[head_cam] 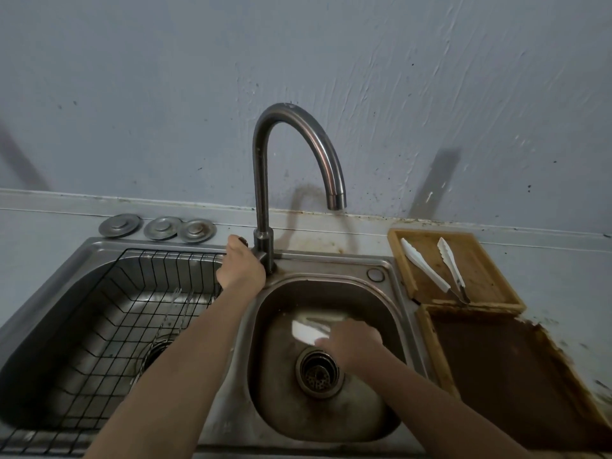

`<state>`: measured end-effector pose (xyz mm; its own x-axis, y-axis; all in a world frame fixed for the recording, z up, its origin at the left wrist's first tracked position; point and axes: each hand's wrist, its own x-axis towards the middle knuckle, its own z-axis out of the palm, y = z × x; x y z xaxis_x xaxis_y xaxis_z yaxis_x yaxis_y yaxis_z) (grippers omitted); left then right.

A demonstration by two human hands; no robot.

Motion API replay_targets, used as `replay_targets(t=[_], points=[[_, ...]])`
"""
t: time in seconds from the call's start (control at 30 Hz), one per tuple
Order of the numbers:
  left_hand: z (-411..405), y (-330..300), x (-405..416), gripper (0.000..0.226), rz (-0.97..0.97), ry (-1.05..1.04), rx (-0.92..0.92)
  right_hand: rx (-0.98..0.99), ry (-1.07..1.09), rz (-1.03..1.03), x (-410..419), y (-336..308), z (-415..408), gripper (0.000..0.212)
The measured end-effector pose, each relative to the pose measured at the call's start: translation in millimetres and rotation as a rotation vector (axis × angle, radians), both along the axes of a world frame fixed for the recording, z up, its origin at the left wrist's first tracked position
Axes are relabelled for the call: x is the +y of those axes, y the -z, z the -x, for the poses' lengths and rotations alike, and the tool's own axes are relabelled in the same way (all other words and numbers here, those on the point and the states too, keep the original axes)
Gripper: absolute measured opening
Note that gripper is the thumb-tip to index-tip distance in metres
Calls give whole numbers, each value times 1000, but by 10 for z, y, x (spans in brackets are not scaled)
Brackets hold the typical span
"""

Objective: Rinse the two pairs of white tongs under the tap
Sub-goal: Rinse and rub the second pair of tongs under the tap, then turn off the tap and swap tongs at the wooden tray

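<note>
One pair of white tongs (pixel 427 270) lies spread in a V on a wooden tray (pixel 480 260), right of the sink. A second white object, blurred and most likely the other tongs (pixel 306 331), is low in the small right basin (pixel 331 415), held by my right hand (pixel 354 342) just above the drain (pixel 318 371). My left hand (pixel 240 266) grips the handle at the base of the curved metal tap (pixel 265 160). I see no water falling from the spout (pixel 336 197), which hangs over the basin's back edge.
The large left basin holds a black wire basket (pixel 116 309). Three metal drain covers (pixel 162 226) sit on the ledge behind it. A dark brown board (pixel 513 376) lies on the counter in front of the wooden tray. A grey wall rises behind the tap.
</note>
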<state>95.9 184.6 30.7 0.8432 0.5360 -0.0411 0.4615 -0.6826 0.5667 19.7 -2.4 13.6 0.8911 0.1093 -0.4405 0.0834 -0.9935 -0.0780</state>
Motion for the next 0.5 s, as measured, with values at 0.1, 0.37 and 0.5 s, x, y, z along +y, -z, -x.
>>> replay_targets(t=[0.1, 0.37, 0.5], points=[[4, 5, 0, 28, -1, -3, -10, 133, -24, 52, -13, -3, 46, 52], [19, 41, -25, 27, 95, -30, -100, 189, -163, 85, -30, 68, 159, 41], [-7, 92, -46, 38, 205, -53, -167, 86, -100, 16, -136, 127, 158, 40]])
